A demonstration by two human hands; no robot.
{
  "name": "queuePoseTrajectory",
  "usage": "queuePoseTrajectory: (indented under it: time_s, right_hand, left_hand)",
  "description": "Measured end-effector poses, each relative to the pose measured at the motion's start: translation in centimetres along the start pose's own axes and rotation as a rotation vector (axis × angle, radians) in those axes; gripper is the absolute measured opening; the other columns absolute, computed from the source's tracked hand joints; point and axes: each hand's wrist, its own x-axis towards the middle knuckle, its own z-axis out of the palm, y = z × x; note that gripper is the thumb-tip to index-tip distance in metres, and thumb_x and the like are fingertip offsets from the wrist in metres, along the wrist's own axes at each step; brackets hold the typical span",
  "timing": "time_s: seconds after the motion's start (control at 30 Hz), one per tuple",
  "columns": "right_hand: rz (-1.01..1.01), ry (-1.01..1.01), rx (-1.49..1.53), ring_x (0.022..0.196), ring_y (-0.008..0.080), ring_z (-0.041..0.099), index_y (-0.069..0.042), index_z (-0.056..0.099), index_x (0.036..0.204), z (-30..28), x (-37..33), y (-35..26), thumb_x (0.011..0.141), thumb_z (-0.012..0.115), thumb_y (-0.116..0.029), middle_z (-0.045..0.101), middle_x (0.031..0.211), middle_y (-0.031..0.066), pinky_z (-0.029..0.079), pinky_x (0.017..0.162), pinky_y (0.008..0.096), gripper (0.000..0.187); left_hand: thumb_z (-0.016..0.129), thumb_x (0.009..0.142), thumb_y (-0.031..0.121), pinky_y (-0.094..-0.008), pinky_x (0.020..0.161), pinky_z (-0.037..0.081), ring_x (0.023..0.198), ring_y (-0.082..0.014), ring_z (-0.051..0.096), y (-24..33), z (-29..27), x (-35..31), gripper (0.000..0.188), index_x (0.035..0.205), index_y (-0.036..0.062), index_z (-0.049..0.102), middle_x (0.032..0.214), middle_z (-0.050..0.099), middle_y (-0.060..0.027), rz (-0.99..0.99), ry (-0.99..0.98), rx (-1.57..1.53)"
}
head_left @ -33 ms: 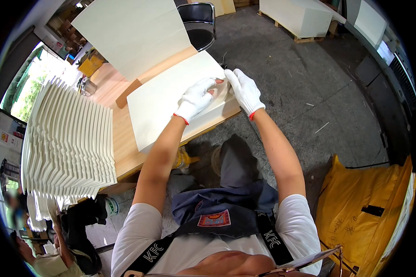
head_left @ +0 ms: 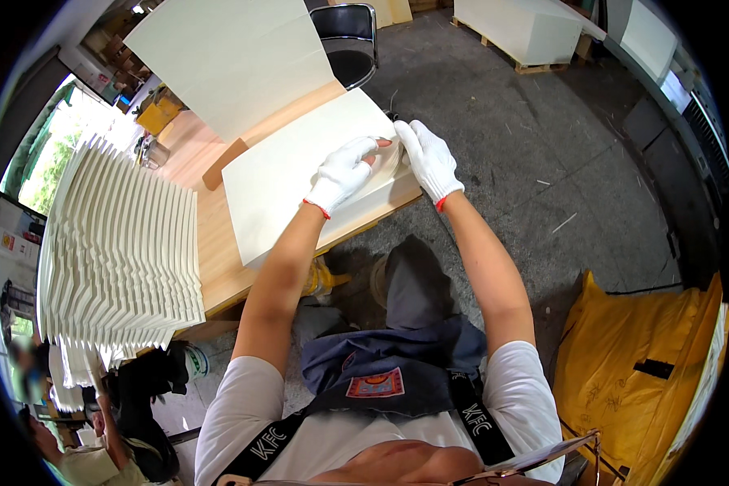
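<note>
A thick stack of white paper sheets [head_left: 279, 174] lies on the wooden table before me. My left hand [head_left: 347, 168], in a white knitted glove with bare fingertips showing, rests at the stack's right end. Its thumb and forefinger are bent at the near right corner, where several sheets curl up in layers. My right hand [head_left: 429, 158], gloved the same way, lies along the stack's right edge with fingers stretched out, touching the curled sheets. The palms of both hands are hidden.
Fanned white sheets [head_left: 121, 251] stand piled at the table's left. A large white board [head_left: 235, 65] leans upright behind the stack, near a small brown block [head_left: 223, 164]. A black chair [head_left: 352, 49] stands beyond. Yellow covering [head_left: 632, 356] lies at the right; a co-worker [head_left: 89, 454] is at lower left.
</note>
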Motion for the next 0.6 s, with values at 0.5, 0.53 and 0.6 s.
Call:
queuePoseTrajectory:
  time_s: [0.5,0.53,0.6]
  right_hand:
    - [-0.226,0.107,-0.082,0.092,0.0407,0.064,-0.016,0.058,0.119,1.1,-0.3,2.1,0.104,0.036,-0.035,0.062,0.107,0.015,0.051,0.078,0.0475,0.033]
    - [-0.232,0.109,-0.082,0.092,0.0404,0.064,-0.016,0.057,0.119,1.2,-0.3,2.2,0.104,0.036,-0.034,0.062,0.106,0.0148,0.051,0.077,0.0474,0.032]
    - [-0.278,0.146,-0.107,0.09,0.0404,0.064,-0.016,0.057,0.119,1.4,-0.2,2.7,0.104,0.036,-0.034,0.062,0.107,0.0143,0.051,0.077,0.0476,0.032]
  left_hand:
    - [0.073,0.087,0.019,-0.0355,0.105,0.046,0.121,-0.0255,0.062,0.8,-0.4,0.0,0.044,0.129,0.0093,0.063,0.128,0.065,-0.0108,-0.076,-0.038,-0.083]
    - [0.072,0.088,0.018,-0.0355,0.105,0.046,0.121,-0.0256,0.062,0.8,-0.4,-0.1,0.043,0.129,0.0094,0.063,0.127,0.065,-0.0111,-0.068,-0.034,-0.099]
    - [0.07,0.089,0.015,-0.0349,0.105,0.045,0.121,-0.025,0.061,0.6,-0.3,-0.1,0.043,0.131,0.0107,0.062,0.128,0.066,-0.0112,-0.05,-0.02,-0.156]
